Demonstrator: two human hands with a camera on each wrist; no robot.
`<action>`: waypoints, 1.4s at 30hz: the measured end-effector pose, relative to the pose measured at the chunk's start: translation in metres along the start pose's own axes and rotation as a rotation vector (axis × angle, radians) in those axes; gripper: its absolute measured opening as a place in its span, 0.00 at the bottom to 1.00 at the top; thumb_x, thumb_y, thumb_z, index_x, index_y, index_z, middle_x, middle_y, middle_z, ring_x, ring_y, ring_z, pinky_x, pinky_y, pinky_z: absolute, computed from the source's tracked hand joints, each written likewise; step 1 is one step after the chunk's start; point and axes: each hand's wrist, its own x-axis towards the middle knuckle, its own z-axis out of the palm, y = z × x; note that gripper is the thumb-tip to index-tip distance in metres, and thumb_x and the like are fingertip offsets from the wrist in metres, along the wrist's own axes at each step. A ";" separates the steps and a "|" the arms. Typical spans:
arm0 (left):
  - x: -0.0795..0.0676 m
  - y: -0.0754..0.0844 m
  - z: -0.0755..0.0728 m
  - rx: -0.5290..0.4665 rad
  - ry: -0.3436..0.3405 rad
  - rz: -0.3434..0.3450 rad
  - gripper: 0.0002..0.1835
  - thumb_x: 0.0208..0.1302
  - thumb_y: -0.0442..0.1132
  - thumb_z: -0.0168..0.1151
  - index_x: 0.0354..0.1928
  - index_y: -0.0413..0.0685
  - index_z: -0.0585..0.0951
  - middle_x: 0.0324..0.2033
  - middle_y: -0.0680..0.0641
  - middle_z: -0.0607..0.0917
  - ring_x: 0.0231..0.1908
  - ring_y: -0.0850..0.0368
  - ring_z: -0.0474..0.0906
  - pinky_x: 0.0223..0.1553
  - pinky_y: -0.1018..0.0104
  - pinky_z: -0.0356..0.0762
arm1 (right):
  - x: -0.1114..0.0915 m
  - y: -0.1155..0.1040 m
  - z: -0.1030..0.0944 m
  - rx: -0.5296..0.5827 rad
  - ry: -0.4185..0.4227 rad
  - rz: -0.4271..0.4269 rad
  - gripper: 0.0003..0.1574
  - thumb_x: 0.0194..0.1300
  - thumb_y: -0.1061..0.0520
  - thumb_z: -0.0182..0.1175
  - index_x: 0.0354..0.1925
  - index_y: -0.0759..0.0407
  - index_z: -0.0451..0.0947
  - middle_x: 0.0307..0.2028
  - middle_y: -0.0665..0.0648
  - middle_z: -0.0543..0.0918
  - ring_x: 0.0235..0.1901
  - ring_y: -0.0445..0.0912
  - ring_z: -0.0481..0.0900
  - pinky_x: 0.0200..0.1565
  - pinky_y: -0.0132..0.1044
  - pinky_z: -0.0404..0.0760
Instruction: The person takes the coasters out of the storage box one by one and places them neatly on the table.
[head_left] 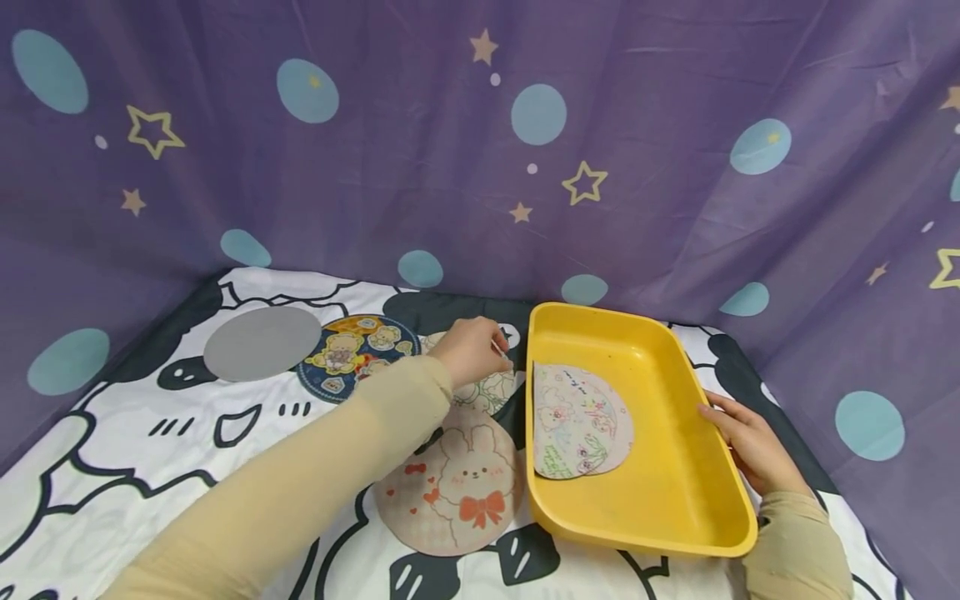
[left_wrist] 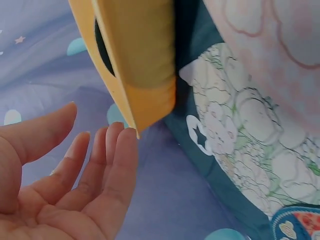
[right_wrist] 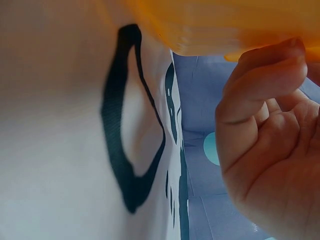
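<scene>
A yellow tray sits at the right of the patterned cloth. My right hand grips its right rim, and in the right wrist view the fingers curl at the tray's edge. Inside the tray lies a round mat with coloured drawings, its left side cut off from view by the tray wall. My left hand is over a round mat with green line drawings, just left of the tray. In the left wrist view its fingers are fairly straight beside the tray's edge, with nothing seen in the palm.
A pink rabbit mat lies in front of the left hand. Further left are a dark blue bear mat, partly behind the sleeve, and a plain grey round mat. A purple curtain hangs behind the cloth.
</scene>
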 end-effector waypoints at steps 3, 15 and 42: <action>0.003 0.007 0.002 -0.030 0.006 -0.016 0.15 0.63 0.40 0.69 0.50 0.42 0.83 0.47 0.45 0.86 0.46 0.50 0.82 0.52 0.58 0.81 | 0.001 0.000 0.001 -0.011 -0.001 0.004 0.44 0.74 0.42 0.54 0.76 0.62 0.53 0.41 0.31 0.81 0.38 0.35 0.81 0.42 0.29 0.84; 0.020 0.026 0.013 -0.144 0.011 -0.036 0.16 0.64 0.38 0.67 0.52 0.41 0.83 0.49 0.43 0.86 0.45 0.51 0.83 0.51 0.61 0.83 | 0.001 0.001 0.001 -0.027 0.000 -0.003 0.45 0.74 0.41 0.54 0.76 0.62 0.53 0.40 0.31 0.81 0.38 0.35 0.81 0.42 0.30 0.84; 0.041 0.036 0.044 -0.207 0.032 -0.094 0.19 0.60 0.33 0.70 0.54 0.42 0.83 0.48 0.45 0.86 0.46 0.52 0.82 0.51 0.62 0.83 | 0.001 0.001 -0.001 -0.058 -0.005 -0.027 0.45 0.75 0.42 0.53 0.76 0.65 0.51 0.40 0.31 0.80 0.38 0.35 0.81 0.42 0.30 0.84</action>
